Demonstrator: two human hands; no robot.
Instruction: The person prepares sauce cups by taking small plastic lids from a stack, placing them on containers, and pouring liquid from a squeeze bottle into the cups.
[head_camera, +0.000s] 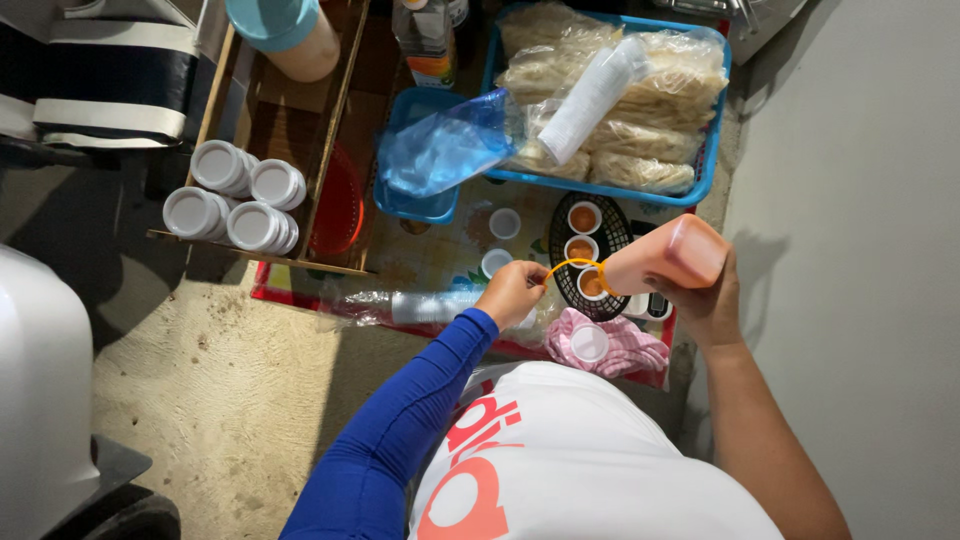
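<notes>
The right hand (712, 305) is wrapped around a pink squeeze bottle (665, 256), tipped so its spout points left over the black basket (585, 250). The left hand (510, 290), in a blue sleeve, is pinched on an orange rubber band (572, 264) at the near left edge of the basket, close to the bottle's spout. Just nearer than the basket, a pink checked cloth (625, 345) lies with a white cup (589, 343) on it. Inside the basket stand three small cups of orange sauce (582, 218). Left of the basket sit two white lids (503, 224). Beyond the basket is a blue tray of bagged noodles (640, 110), with a blue plastic bag (445, 145) to its left. Far left of the basket, a wooden crate (335, 110) has stacks of white containers (240, 195) lying against it.
</notes>
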